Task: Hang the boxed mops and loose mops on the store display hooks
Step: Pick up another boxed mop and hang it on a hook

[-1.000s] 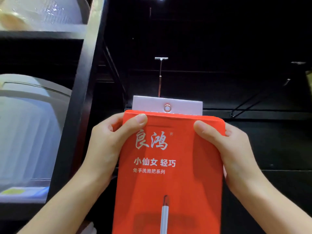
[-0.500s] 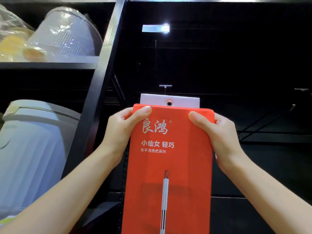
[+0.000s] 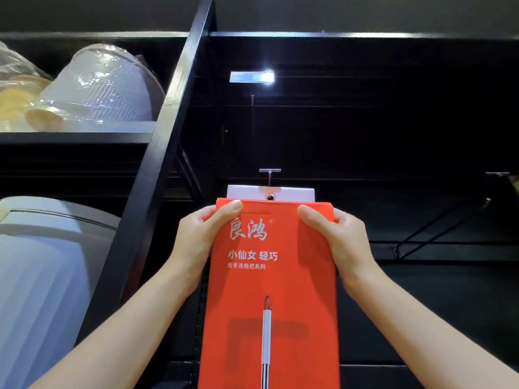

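Observation:
An orange boxed mop point(image 3: 271, 290) with white lettering and a printed mop handle stands upright in the middle of the view. My left hand point(image 3: 200, 240) grips its upper left corner and my right hand point(image 3: 341, 240) grips its upper right corner. A white hang tab point(image 3: 244, 191) with a metal eyelet point(image 3: 270, 196) sticks up from the box top. The display hook point(image 3: 269, 175), a thin rod with a small T-shaped end plate, sits right at the eyelet; its tip appears to be inside the hole.
A black upright post point(image 3: 157, 169) separates this dark bay from shelves on the left holding a white ribbed bin point(image 3: 42, 276) and plastic-wrapped basins point(image 3: 104, 88). A price-tag holder point(image 3: 251, 76) glints above. Another black hook arm point(image 3: 438, 228) projects at the right.
The box has risen toward the hook and moved away from me; the eyelet, earlier below the rod's end, now sits at the hook tip. Both hands keep the same grip.

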A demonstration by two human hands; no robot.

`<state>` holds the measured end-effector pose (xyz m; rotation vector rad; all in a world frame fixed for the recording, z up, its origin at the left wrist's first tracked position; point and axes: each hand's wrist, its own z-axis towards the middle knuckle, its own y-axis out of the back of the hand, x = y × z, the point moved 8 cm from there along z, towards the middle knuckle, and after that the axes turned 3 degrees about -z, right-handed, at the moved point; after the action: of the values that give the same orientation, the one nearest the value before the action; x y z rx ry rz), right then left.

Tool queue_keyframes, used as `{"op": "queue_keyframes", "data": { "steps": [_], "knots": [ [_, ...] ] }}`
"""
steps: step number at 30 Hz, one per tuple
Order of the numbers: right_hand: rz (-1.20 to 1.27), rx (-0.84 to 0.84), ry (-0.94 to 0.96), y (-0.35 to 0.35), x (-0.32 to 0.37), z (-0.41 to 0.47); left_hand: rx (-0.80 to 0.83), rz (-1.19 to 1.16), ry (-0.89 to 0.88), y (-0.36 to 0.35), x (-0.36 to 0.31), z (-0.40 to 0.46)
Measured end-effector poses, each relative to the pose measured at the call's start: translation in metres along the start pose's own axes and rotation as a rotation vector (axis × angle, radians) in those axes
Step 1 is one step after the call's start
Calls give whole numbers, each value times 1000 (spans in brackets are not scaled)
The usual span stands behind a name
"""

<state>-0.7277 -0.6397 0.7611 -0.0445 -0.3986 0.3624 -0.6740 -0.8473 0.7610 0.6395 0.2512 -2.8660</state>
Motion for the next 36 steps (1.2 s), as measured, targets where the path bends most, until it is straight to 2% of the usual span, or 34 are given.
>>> {"op": "queue_keyframes", "data": {
  "steps": [21, 36],
  "knots": [
    [-56, 23, 36, -4, -10, 21, 4, -84, -57, 2, 10, 20],
    [-140, 66, 5, -3, -12, 24, 47, -50, -66, -2, 14, 20]
  ]
}}
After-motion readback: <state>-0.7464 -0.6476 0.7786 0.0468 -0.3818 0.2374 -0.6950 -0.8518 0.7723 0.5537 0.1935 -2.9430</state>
